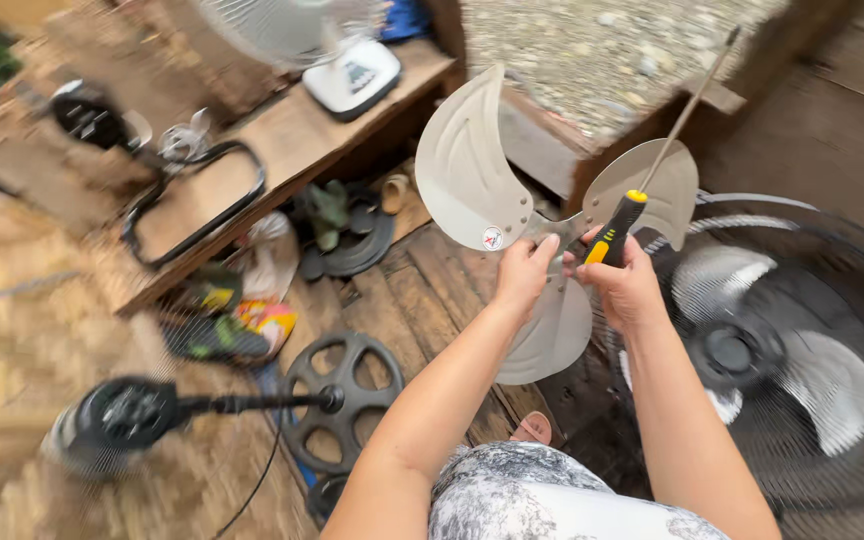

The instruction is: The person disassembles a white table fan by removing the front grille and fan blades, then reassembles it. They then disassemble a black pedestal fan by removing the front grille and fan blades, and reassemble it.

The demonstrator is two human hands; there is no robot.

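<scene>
I hold a grey three-blade metal fan blade [467, 170] in front of me, above the wooden floor. My left hand [524, 272] grips it at the hub, fingers on the centre. My right hand [624, 285] grips the hub's other side and also holds a screwdriver [617, 228] with a yellow and black handle, its long shaft pointing up and to the right. One blade hangs down behind my wrists.
A running fan in a wire cage [782, 350] stands at the right. A fan motor on a stand with a round spoked base [342, 400] lies at the lower left. A wooden bench [282, 150] carries a white fan base [355, 75] and a black frame.
</scene>
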